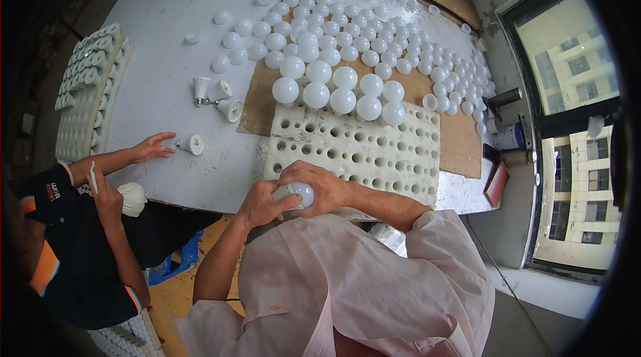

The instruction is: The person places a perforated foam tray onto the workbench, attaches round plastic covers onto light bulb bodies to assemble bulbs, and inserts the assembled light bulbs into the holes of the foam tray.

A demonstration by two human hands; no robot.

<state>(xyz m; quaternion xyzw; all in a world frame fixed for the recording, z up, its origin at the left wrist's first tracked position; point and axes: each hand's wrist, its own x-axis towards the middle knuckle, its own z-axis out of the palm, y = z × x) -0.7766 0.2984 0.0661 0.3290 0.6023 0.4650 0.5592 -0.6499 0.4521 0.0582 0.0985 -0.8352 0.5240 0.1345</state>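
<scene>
Close to my body, at the table's near edge, both my hands are closed round one light bulb with a white dome. My left hand grips it from the left, its thumb lying across the dome. From the right, my right hand wraps round the other side; its palm side is hidden. Just beyond them lies a pale foam tray with rows of round holes. White domed bulbs stand in two rows along the tray's far part.
Many loose white bulb domes spread over brown cardboard and the white table. Bulb bases lie left of the tray. At left, a co-worker's hand reaches near another base. Foam trays stack beyond; a window is at right.
</scene>
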